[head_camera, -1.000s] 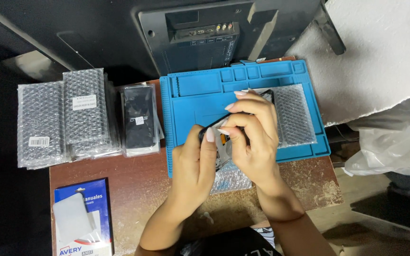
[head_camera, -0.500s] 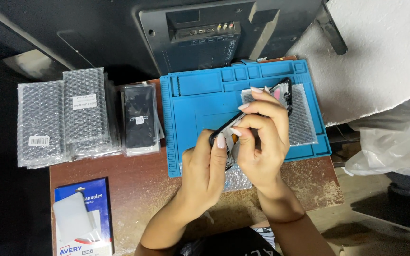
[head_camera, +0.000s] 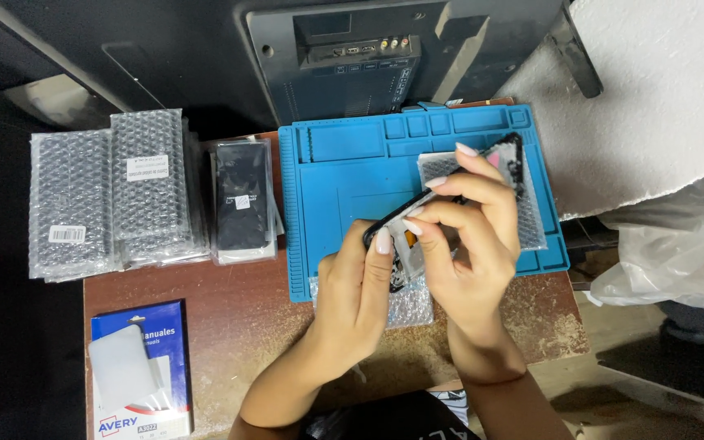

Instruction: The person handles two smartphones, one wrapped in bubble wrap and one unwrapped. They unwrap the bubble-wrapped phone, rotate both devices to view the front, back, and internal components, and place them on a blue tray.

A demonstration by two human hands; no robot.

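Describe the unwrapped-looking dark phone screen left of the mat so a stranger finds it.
Start at the blue work mat. Just beyond its left edge lies a black phone screen in clear wrap. Unlike the bubble-wrapped packs further left, its dark face shows plainly.

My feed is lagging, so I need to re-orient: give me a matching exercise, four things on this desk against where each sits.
Things:
1. phone screen
2. blue mat
3. bubble-wrap packs
4. label box

Places:
A. near-left corner of the desk
B. far-left side of the desk
C. under both hands
D. held in both hands

Pairs: 1-D, 2-C, 3-B, 4-A
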